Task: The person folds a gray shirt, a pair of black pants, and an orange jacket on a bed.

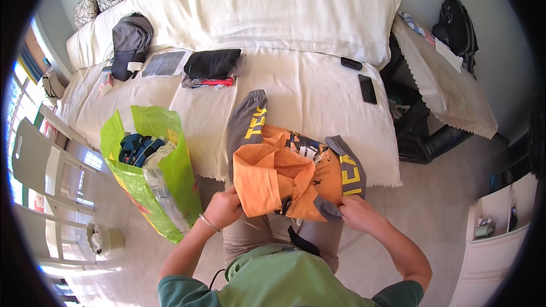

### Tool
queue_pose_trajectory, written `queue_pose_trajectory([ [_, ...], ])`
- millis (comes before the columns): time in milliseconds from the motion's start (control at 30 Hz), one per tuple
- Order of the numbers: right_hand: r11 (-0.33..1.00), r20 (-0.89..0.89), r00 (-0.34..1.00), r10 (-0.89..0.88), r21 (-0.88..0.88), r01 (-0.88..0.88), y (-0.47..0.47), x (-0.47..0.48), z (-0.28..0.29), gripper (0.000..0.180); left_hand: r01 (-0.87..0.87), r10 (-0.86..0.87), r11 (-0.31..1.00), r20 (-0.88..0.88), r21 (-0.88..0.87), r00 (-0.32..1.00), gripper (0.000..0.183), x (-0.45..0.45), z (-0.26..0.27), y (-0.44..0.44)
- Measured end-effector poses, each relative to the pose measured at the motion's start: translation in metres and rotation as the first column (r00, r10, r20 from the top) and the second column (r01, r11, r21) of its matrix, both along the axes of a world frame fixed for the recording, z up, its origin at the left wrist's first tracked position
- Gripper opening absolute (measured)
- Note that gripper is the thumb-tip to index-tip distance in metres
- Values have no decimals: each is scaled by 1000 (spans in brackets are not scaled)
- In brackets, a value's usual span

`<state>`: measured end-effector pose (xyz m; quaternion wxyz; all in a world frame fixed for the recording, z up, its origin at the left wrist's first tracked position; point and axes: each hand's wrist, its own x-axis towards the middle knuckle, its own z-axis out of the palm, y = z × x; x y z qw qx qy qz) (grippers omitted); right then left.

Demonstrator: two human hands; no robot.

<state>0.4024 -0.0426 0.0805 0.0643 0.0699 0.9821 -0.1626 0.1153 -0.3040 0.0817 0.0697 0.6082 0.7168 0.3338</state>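
An orange hooded jacket [273,179] with grey sleeves and yellow lettering is spread over the sofa's front edge and my lap. My left hand [222,207] pinches the jacket beside its hood. At the other side my right hand [359,212] grips a grey part near the lower right corner. One grey sleeve [247,115] stretches up onto the cream cover; the other sleeve [350,166] hangs at the right. To my left stands a bright green plastic bag [179,179], its top wide open, with folded clothes [143,149] inside.
On the cream-covered sofa [294,81] lie a stack of folded clothes [213,66], a flat grey packet [164,64], a grey backpack [132,44], a smartphone [367,89] and a black case [351,63]. A chair [38,157] and a small bin [111,239] stand left. A cloth-covered table [448,81] is at right.
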Motion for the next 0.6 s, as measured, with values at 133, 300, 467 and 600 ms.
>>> queue_pose_trajectory([
  [133, 924, -272, 931, -242, -356, 136, 2, -14, 52, 18, -145, 238, 971, 673, -191, 701, 33, -6, 63, 18],
  [300, 807, 139, 938, -316, -480, 343, 26, -40, 100, 14, -19, 107, 981, 457, -194, 883, 22, -31, 106, 33],
  [467, 799, 359, 924, -134, -512, 315, 64, -76, 106, 32, -30, 88, 982, 310, -186, 947, 29, -59, 112, 76],
  [600, 926, 198, 978, -65, -353, 133, 154, -153, 124, 22, -173, 234, 958, 279, -227, 931, 35, -115, 115, 156],
])
